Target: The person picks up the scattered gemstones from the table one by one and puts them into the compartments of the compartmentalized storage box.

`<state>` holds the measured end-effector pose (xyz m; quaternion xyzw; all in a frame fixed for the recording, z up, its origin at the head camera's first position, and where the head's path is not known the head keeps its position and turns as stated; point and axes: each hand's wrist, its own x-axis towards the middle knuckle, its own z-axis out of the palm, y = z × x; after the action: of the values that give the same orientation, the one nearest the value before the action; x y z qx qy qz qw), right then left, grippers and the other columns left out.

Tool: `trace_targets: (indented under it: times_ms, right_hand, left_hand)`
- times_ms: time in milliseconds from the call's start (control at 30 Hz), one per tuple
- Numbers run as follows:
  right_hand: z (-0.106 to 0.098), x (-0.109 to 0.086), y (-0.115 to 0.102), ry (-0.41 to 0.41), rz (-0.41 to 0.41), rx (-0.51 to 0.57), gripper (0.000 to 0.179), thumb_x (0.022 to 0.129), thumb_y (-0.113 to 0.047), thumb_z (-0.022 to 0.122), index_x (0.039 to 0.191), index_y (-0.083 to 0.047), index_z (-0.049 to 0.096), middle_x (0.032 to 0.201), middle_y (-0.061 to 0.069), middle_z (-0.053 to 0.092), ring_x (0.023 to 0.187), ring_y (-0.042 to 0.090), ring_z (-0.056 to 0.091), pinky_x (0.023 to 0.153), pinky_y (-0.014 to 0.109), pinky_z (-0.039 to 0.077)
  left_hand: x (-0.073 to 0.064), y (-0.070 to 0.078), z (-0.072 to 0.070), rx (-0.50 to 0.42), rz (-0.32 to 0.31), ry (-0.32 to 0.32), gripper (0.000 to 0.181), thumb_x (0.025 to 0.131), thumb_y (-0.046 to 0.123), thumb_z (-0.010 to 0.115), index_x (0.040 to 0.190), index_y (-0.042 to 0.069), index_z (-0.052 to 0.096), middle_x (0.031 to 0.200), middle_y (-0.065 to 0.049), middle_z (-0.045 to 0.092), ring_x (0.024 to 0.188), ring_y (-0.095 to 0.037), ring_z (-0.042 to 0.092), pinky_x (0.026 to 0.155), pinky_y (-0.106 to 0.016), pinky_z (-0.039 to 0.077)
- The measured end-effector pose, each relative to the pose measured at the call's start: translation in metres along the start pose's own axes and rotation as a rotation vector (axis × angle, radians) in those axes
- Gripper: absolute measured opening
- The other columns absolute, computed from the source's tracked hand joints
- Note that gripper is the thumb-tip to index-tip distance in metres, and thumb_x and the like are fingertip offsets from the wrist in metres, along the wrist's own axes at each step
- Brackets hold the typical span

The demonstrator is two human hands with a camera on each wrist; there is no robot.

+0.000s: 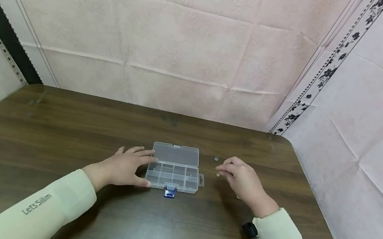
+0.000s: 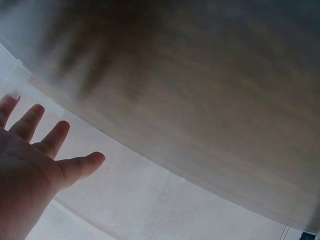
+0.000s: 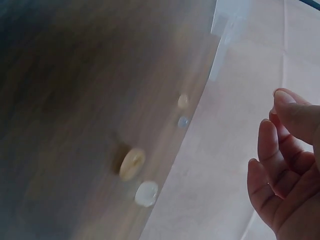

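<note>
A clear plastic compartment box [image 1: 173, 177] lies on the table with its lid [image 1: 176, 154] swung back. My left hand [image 1: 125, 168] rests at its left side, fingers spread, with the index finger and thumb touching the edge. To the right of the box, my right hand [image 1: 242, 181] pinches thumb and index finger together, and a small pale button shows between the tips in the right wrist view. Below those fingers lies a yellowish button [image 1: 218, 175], and a grey button [image 1: 216, 158] sits farther back. The right wrist view has a beige button [image 3: 132, 164] and a white button [image 3: 146, 194].
A blue latch [image 1: 169, 193] juts from the box's front, and a hanging tab [image 1: 201, 180] from its right side. Another button [image 1: 238, 197] is partly covered by my right wrist. Pale patterned cloth [image 1: 187, 51] hangs behind the brown wooden table [image 1: 80, 126].
</note>
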<state>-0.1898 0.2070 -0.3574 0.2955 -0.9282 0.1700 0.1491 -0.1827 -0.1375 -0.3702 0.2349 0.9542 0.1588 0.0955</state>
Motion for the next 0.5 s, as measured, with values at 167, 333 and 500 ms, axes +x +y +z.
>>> trace_targets:
  times_ms: [167, 333, 500]
  right_hand:
    - [0.003, 0.008, -0.008, -0.029, -0.004, 0.037, 0.015, 0.084, -0.006, 0.073, 0.098, -0.009, 0.077, 0.096, 0.001, 0.064, 0.090, 0.020, 0.065, 0.088, 0.048, 0.050]
    - [0.007, 0.015, -0.015, -0.045, -0.025, 0.054, 0.014, 0.085, -0.006, 0.072, 0.097, -0.008, 0.077, 0.096, 0.001, 0.064, 0.089, 0.018, 0.065, 0.086, 0.047, 0.051]
    - [0.012, 0.021, -0.021, -0.059, -0.066, 0.064, 0.013, 0.085, -0.006, 0.072, 0.097, -0.008, 0.077, 0.093, -0.001, 0.062, 0.083, 0.013, 0.064, 0.073, 0.028, 0.054]
  left_hand:
    - [0.001, 0.000, 0.000, -0.002, -0.002, -0.004, 0.075, 0.083, 0.053, 0.070, 0.146, 0.021, 0.044, 0.156, -0.005, 0.031, 0.144, -0.036, 0.021, 0.104, -0.074, 0.011]
    - [0.000, 0.000, 0.000, -0.007, -0.001, -0.005, 0.075, 0.083, 0.052, 0.070, 0.146, 0.021, 0.045, 0.156, -0.005, 0.032, 0.144, -0.036, 0.022, 0.104, -0.074, 0.010]
    - [0.000, 0.000, -0.001, -0.012, -0.001, -0.008, 0.075, 0.083, 0.051, 0.070, 0.146, 0.020, 0.045, 0.156, -0.005, 0.032, 0.144, -0.035, 0.021, 0.104, -0.074, 0.010]
